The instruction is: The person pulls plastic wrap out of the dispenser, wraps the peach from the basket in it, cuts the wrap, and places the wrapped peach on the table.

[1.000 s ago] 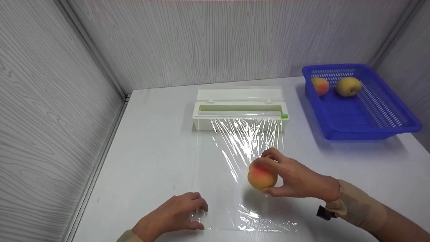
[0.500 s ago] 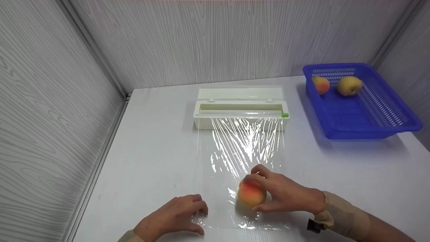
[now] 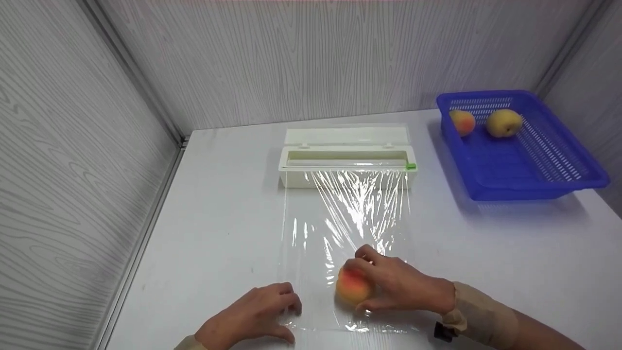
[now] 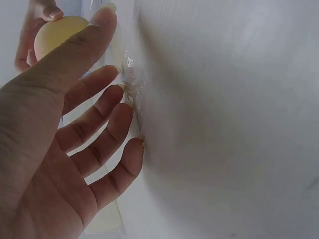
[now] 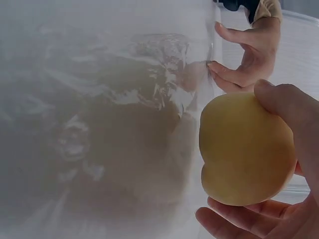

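A peach point(image 3: 352, 288), yellow with a red blush, is gripped between the thumb and fingers of my right hand point(image 3: 401, 284). It is over the near part of a clear sheet of cling film point(image 3: 357, 211); whether it touches the film I cannot tell. That film runs toward me from a white cling film dispenser point(image 3: 347, 136), whose lid is raised. My left hand point(image 3: 255, 313) rests at the film's near left corner. In the left wrist view, its fingertips point(image 4: 132, 149) touch the wrinkled film edge, fingers loosely bent and thumb apart.
A blue plastic basket point(image 3: 500, 170) stands at the back right. Inside it are a peach point(image 3: 462, 124) and a yellow fruit point(image 3: 504, 123). A green slider point(image 3: 411, 166) sits at the dispenser's right end. Wood-grain panels point(image 3: 311, 63) wall the white table point(image 3: 209, 218).
My right hand has carried the peach toward me and to the left, lower over the film. The left hand has hardly moved. Glare lines on the film have shifted.
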Tool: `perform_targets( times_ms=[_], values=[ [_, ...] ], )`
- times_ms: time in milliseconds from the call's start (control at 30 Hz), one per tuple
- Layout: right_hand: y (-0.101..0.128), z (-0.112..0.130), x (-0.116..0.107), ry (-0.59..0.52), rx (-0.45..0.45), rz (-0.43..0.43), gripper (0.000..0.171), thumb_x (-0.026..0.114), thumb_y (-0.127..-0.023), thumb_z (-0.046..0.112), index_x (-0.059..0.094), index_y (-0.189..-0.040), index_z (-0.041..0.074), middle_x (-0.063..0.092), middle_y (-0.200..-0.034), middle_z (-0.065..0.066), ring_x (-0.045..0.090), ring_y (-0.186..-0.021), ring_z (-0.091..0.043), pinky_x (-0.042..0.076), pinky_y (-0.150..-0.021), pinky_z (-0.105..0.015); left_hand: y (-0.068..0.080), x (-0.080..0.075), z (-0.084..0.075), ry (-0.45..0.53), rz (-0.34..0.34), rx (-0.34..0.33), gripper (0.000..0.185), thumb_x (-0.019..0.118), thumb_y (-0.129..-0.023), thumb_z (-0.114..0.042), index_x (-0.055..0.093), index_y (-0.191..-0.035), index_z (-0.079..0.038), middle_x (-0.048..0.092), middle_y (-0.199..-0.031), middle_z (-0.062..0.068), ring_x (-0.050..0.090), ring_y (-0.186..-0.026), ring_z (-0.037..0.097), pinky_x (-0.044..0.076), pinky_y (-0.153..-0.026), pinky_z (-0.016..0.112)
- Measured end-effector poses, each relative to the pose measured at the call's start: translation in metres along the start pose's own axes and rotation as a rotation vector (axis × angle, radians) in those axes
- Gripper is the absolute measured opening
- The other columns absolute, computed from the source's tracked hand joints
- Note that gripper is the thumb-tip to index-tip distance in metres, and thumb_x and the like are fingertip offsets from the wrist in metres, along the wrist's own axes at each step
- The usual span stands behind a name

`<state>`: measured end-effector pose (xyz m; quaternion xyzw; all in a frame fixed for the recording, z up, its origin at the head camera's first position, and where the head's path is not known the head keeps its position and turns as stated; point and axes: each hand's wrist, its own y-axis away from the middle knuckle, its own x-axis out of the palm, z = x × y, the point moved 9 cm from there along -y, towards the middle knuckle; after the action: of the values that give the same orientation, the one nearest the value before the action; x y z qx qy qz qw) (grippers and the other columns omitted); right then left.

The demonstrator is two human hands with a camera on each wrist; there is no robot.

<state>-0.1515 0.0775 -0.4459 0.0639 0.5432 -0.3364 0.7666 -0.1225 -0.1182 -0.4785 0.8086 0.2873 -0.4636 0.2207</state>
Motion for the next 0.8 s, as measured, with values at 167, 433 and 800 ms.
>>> perform_targets(
  times_ms=[167, 433, 800],
  values=[
    [0.002, -0.005, 0.004, 0.002, 0.033, 0.005, 0.073, 0.081, -0.072, 0.057, 0.052, -0.13, 0.024, 0.048, -0.116, 0.001, 0.059, -0.079, -0.009, 0.053, -0.064, -0.021, 0.0, 0.0, -0.003, -0.034, -0.035, 0.041, 0.045, 0.087, -0.067, -0.048, 0.065, -0.098, -0.024, 0.057, -0.091, -0.01, 0.047, -0.076, -0.001, 0.042, -0.064, 0.013],
    [0.005, -0.005, 0.005, -0.041, -0.031, -0.046, 0.073, 0.08, -0.077, 0.052, 0.049, -0.134, 0.019, 0.05, -0.116, 0.002, 0.056, -0.088, -0.008, 0.053, -0.07, -0.021, -0.004, 0.002, -0.001, -0.04, 0.017, -0.014, 0.047, 0.088, -0.066, -0.049, 0.064, -0.097, -0.024, 0.056, -0.089, -0.011, 0.044, -0.074, -0.001, 0.041, -0.063, 0.014],
    [0.02, -0.013, 0.007, -0.059, 0.003, 0.039, 0.088, 0.081, -0.079, 0.045, 0.035, -0.15, 0.02, 0.047, -0.136, -0.001, 0.06, -0.112, -0.015, 0.056, -0.09, -0.035, -0.01, 0.01, -0.003, -0.113, 0.06, -0.045, 0.051, 0.09, -0.063, -0.049, 0.06, -0.098, -0.026, 0.053, -0.086, -0.012, 0.042, -0.073, 0.0, 0.04, -0.062, 0.013]
  ],
)
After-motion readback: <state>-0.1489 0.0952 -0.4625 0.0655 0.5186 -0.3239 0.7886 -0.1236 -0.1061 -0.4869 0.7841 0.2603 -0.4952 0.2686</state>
